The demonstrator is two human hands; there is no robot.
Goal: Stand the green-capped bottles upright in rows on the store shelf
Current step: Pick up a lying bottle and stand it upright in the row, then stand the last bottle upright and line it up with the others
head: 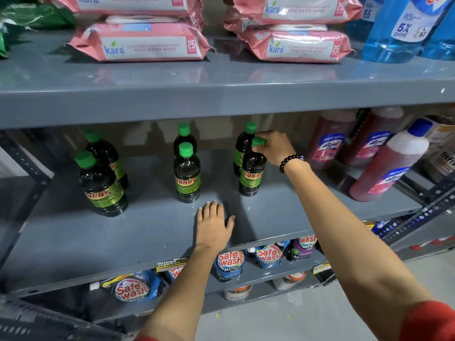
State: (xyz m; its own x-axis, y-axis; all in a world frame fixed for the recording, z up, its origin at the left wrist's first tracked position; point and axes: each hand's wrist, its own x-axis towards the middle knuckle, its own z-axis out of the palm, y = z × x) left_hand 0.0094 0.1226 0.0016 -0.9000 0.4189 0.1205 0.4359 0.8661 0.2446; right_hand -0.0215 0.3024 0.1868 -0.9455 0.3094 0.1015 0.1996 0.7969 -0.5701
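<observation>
Several dark bottles with green caps and green "Sunny" labels stand upright on the grey middle shelf point(138, 232), in three short rows of two. The left pair point(101, 185) sits near the shelf's left post. The middle pair point(186, 175) is centred. In the right pair, my right hand point(274, 147) grips the cap and neck of the front bottle point(251, 175), which stands on the shelf just ahead of the rear bottle point(242, 143). My left hand point(213, 226) lies flat, palm down, on the bare shelf in front of the middle pair, holding nothing.
Pink-red Lizol bottles point(384, 166) stand at the right of the same shelf, one leaning. The upper shelf point(221, 94) carries pink Kara wipe packs point(147, 45) and blue cleaner bottles point(398, 28). Safewash pouches point(229, 263) fill the shelf below.
</observation>
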